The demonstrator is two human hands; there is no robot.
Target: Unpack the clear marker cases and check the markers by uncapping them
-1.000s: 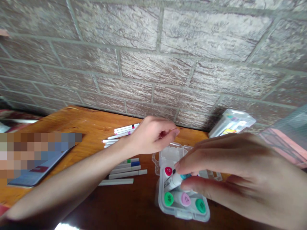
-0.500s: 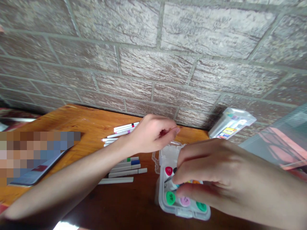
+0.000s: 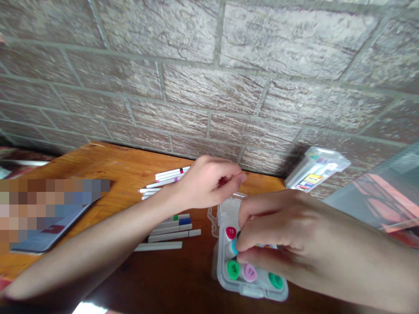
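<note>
Inside an open clear plastic case [image 3: 216, 266], several markers stand with their numbered caps up: a red cap [image 3: 231, 232], two green ones and a pink cap [image 3: 250, 272]. My right hand [image 3: 281, 235] reaches over the case, thumb and forefinger pinched at a white marker with a blue cap [image 3: 234, 247], which leans among the others. That hand hides part of the case. My left hand [image 3: 216, 181] hovers behind the case near its raised lid [image 3: 229, 209], fingers curled and thumb against forefinger; whatever it may hold is hidden.
White markers [image 3: 172, 236] lie in two groups on the wooden table [image 3: 118, 165], partly under my left forearm. A second clear case [image 3: 317, 168] stands against the brick wall at the right. A tablet-like device [image 3: 49, 237], partly blurred out, is at the left.
My right hand has shifted slightly left, and the blue-capped marker has moved and tilted left within the case. The pink-capped marker has shifted a little. My left hand stays in place.
</note>
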